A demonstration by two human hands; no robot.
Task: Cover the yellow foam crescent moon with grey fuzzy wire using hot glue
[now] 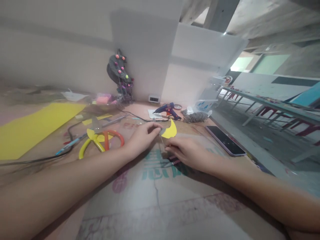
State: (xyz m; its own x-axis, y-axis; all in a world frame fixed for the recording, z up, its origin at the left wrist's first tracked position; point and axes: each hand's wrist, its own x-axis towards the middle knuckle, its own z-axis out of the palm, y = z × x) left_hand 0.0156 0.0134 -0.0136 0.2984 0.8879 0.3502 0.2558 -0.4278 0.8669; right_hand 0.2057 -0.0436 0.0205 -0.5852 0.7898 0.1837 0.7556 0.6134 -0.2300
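Between the thumb and fingers of my left hand [147, 135] is one end of a yellow crescent-moon cutout [171, 131]. Grey material, which looks like yarn, covers the held end of the crescent. From there a thin strand [162, 139] runs down to my right hand [183, 150], whose fingertips are pinched together on it. Both hands are above the printed sheet covering the table. Yellow-handled scissors [86, 148] and an orange-handled pair [117, 135] lie left of my left hand. A phone [225, 140] lies to the right of my right hand.
Behind the hands are a blue glue gun [166, 109] and a bundle of grey yarn [195, 116]. A yellow sheet [37, 128] and a dark cable [30, 161] lie at left. A grey crescent decoration with pompoms [116, 68] stands against the wall.
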